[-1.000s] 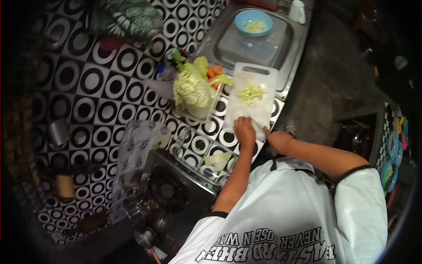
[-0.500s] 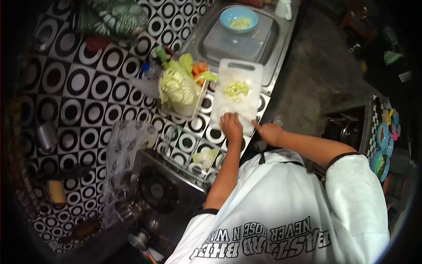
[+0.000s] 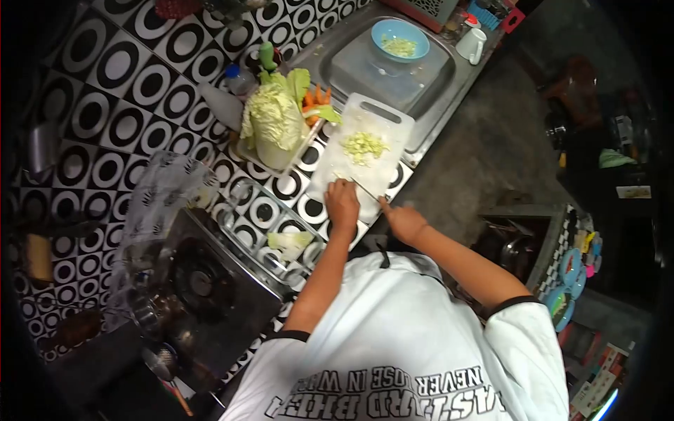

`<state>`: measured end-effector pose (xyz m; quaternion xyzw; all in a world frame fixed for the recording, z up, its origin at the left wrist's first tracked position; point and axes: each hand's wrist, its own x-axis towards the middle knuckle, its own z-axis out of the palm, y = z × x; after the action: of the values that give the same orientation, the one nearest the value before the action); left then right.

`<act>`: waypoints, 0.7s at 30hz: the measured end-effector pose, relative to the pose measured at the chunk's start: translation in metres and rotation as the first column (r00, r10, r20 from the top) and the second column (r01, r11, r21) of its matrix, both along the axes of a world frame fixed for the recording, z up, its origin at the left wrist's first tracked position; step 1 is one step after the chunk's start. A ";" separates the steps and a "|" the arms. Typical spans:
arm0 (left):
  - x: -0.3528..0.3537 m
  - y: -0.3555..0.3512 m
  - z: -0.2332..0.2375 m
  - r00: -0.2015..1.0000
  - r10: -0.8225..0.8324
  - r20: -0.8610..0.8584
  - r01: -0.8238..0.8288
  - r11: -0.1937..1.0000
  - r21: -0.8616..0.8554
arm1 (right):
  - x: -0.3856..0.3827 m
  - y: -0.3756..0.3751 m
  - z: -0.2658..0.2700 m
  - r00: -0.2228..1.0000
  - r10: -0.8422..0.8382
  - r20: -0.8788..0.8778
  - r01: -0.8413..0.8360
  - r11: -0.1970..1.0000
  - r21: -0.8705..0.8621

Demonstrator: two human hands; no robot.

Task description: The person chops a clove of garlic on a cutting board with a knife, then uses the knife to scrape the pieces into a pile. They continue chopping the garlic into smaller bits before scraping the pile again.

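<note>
A white cutting board (image 3: pixel 390 126) lies on the tiled counter, with a pile of chopped pale green cabbage (image 3: pixel 364 147) near its middle. My left hand (image 3: pixel 342 205) rests on the board's near end with its fingers curled down; what is under them is hidden. A knife (image 3: pixel 366 189) is in my right hand (image 3: pixel 406 223), its blade angled across the board toward my left fingertips. Beside the board, a napa cabbage (image 3: pixel 272 123) and several carrots (image 3: pixel 317 100) fill a clear container (image 3: pixel 286 170).
Beyond the board, a blue bowl (image 3: pixel 400 41) with chopped pieces sits over the steel sink (image 3: pixel 335 67). A glass dish (image 3: pixel 261 261) holding a cabbage piece (image 3: pixel 289 243) lies left of my forearm. A gas stove (image 3: pixel 200 281) is at lower left, and a white mug (image 3: pixel 471 46) stands beyond the sink.
The view has turned, so the counter appears more slanted. The knife blade now shows plainly between my hands. My left hand stays on the board's near end.
</note>
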<state>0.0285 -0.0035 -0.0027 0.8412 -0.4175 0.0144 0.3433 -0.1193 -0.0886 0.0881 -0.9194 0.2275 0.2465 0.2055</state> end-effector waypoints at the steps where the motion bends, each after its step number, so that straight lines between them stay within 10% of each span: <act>1: -0.002 0.002 0.001 1.000 0.002 -0.017 -0.003 1.000 -0.031 | -0.002 0.004 -0.003 1.000 -0.005 0.008 0.005 1.000 -0.008; 21: -0.001 0.002 0.004 0.999 -0.005 -0.032 0.004 0.999 -0.035 | -0.011 0.027 -0.047 0.990 0.028 0.137 -0.015 0.995 -0.097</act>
<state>0.0278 -0.0013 0.0013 0.8342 -0.4134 0.0073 0.3648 -0.1301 -0.0614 0.0414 -0.9454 0.2145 0.1731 0.1738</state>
